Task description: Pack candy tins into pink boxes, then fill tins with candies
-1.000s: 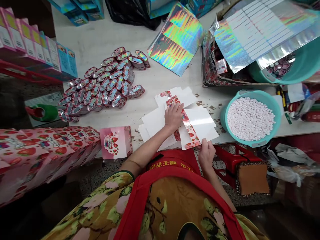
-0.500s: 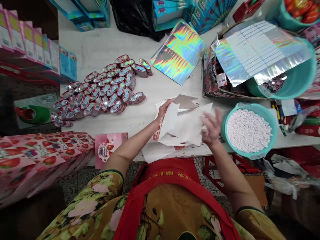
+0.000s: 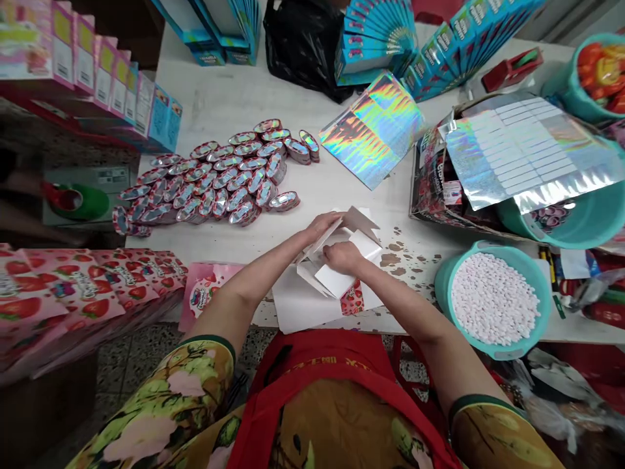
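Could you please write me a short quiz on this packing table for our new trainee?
1. True or false: the left hand and the right hand both touch the white carton blank.
2. What fills the teal bowl? A) white pellets B) foil cups C) pink boxes
3. Which hand lies farther from the person's body?
Key: 1 true; 2 A; 3 the left hand.
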Available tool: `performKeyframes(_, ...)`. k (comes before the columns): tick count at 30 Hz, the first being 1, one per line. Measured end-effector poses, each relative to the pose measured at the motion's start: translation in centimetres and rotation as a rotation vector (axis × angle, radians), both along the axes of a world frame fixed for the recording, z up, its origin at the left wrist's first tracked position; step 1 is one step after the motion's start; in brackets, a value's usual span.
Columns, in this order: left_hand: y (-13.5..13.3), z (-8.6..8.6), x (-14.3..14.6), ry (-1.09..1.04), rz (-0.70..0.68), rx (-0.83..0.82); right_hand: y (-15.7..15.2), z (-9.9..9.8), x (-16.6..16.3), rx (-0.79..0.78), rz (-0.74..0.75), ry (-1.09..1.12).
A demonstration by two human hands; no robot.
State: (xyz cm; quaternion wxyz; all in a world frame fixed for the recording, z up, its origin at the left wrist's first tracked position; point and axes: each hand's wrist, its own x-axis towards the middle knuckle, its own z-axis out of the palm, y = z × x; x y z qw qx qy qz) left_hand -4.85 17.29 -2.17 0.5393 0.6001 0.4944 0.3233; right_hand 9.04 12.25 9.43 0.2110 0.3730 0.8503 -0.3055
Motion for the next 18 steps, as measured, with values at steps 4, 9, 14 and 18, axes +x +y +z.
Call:
performKeyframes(4, -0.5, 2.8, -3.4, -0.004, 0.056, -0.075, 0.4, 0.1, -0.4, 0.013, -0.228, -0.105)
performKeyframes(9, -7.0, 7.7, -8.0, -0.301, 0.266, -0.18, 1.1, 0.2, -2.7, -0.079, -0.461, -0.145)
performKeyframes(14, -9.8, 7.8, -7.2, -0.256, 0.371, -0.207, 2.1, -1.3, -4.9, -0.109, -0.548, -0.117)
performKeyframes(18, -8.7, 6.4, -4.9, -0.129, 0.44, -0.203, 2.2, -2.4, -4.6, -0.045, -0.638, 0.025)
